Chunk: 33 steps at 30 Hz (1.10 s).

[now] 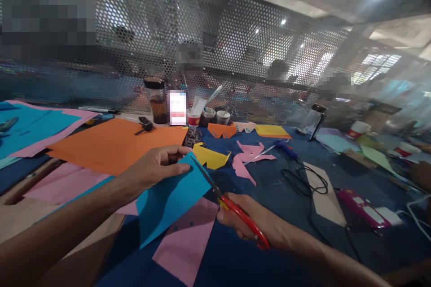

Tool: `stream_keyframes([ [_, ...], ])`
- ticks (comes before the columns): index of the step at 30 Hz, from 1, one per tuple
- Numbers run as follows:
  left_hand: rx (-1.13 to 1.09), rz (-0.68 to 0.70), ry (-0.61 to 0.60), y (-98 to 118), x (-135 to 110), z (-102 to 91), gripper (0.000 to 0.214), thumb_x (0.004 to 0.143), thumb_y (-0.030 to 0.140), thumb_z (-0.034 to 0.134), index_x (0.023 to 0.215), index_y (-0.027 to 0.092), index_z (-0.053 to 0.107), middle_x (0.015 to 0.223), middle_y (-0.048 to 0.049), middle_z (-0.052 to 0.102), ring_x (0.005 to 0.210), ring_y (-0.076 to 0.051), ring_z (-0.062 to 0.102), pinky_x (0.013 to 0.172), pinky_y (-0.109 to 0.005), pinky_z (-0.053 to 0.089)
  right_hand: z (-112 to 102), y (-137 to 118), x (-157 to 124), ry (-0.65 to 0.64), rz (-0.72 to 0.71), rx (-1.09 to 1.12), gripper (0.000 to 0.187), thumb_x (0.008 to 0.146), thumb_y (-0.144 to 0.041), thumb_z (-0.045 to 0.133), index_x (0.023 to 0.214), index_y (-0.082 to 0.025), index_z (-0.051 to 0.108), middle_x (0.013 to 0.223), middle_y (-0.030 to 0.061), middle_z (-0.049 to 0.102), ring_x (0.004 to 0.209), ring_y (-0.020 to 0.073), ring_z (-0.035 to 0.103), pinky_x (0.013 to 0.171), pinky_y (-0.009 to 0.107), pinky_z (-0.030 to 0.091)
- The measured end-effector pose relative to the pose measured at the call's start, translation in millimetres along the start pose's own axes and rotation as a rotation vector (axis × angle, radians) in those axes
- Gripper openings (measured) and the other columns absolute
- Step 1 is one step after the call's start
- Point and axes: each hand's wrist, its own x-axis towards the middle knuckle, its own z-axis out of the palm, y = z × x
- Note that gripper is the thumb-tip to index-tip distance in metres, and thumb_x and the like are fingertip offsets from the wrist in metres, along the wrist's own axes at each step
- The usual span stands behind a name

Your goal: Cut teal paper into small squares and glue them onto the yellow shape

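Note:
My left hand (161,168) pinches the upper edge of a blue paper sheet (168,206), thumb on top. Red-handled scissors (240,215) are gripped in my right hand (249,210), their blades lying along the sheet's right edge near its top corner. Whether the blades are parted is hard to make out. A pink paper piece (188,246) lies on the table partly beneath the blue sheet. Just beyond my hands rest a yellow paper cut-out (213,158) and pink cut-outs (247,161).
Orange paper (117,143) and layered blue and pink sheets (43,121) lie at left. Along the back stand a lidded jar (157,103), a lit phone (177,107) and cups (222,116) before a perforated metal screen (218,31). A blue glue gun (286,147), its cable and a magenta box (363,208) are at right.

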Motion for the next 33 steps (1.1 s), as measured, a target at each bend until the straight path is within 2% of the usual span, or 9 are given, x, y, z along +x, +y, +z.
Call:
stream_keyframes([
  [11, -0.001, -0.002, 0.006, 0.8, -1.0, 0.7, 0.048, 0.071, 0.042, 0.088, 0.113, 0.024, 0.074, 0.103, -0.0063, 0.081, 0.08, -0.022, 0.073, 0.066, -0.029, 0.058, -0.8, -2.0, -0.4, -0.028, -0.017, -0.033, 0.036, 0.095, -0.049, 0.063, 0.082, -0.021, 0.045, 0.069, -0.0047, 0.045, 0.059, 0.0105, 0.037, 0.05, 0.024, 0.025],
  [17, -0.024, 0.012, -0.036, 0.0, -1.1, 0.0, 0.048, 0.074, 0.042, 0.087, 0.115, 0.022, 0.073, 0.102, -0.0059, 0.08, 0.08, -0.02, 0.072, 0.067, -0.028, 0.058, -1.3, -1.4, 0.2, -0.012, -0.037, -0.108, 0.035, 0.099, -0.046, 0.057, 0.079, -0.021, 0.042, 0.068, -0.0048, 0.043, 0.059, 0.0102, 0.036, 0.05, 0.024, 0.024],
  [20, -0.022, 0.013, -0.031, -0.4, -1.5, -0.2, 0.049, 0.074, 0.043, 0.087, 0.117, 0.022, 0.072, 0.103, -0.0063, 0.08, 0.08, -0.02, 0.072, 0.067, -0.028, 0.058, -1.8, -3.4, -0.6, -0.038, -0.033, -0.087, 0.034, 0.097, -0.045, 0.06, 0.08, -0.022, 0.042, 0.067, -0.0054, 0.042, 0.059, 0.0103, 0.036, 0.05, 0.023, 0.024],
  [24, -0.023, 0.012, -0.031, -0.9, -1.4, -0.6, 0.049, 0.075, 0.044, 0.086, 0.117, 0.023, 0.073, 0.104, -0.0061, 0.08, 0.08, -0.02, 0.072, 0.067, -0.028, 0.058, -1.8, -5.6, -2.3, -0.034, -0.023, -0.076, 0.035, 0.099, -0.045, 0.056, 0.079, -0.022, 0.041, 0.067, -0.0057, 0.037, 0.058, 0.0101, 0.033, 0.048, 0.023, 0.023],
  [28, -0.005, 0.018, -0.031, -2.4, -0.2, -1.7, 0.048, 0.076, 0.044, 0.086, 0.117, 0.023, 0.072, 0.106, -0.0059, 0.08, 0.082, -0.019, 0.072, 0.068, -0.027, 0.058, -0.5, -4.4, -3.8, -0.022, -0.05, -0.085, 0.034, 0.097, -0.042, 0.061, 0.078, -0.022, 0.041, 0.068, -0.005, 0.041, 0.059, 0.0103, 0.036, 0.048, 0.023, 0.025],
  [33, 0.005, 0.009, -0.025, -2.4, -0.6, -1.4, 0.047, 0.077, 0.045, 0.085, 0.116, 0.022, 0.072, 0.097, -0.0049, 0.079, 0.08, -0.02, 0.071, 0.067, -0.028, 0.058, -0.6, -6.3, -5.2, -0.012, -0.031, -0.071, 0.036, 0.097, -0.046, 0.059, 0.077, -0.022, 0.042, 0.067, -0.005, 0.04, 0.058, 0.0107, 0.036, 0.047, 0.023, 0.025],
])
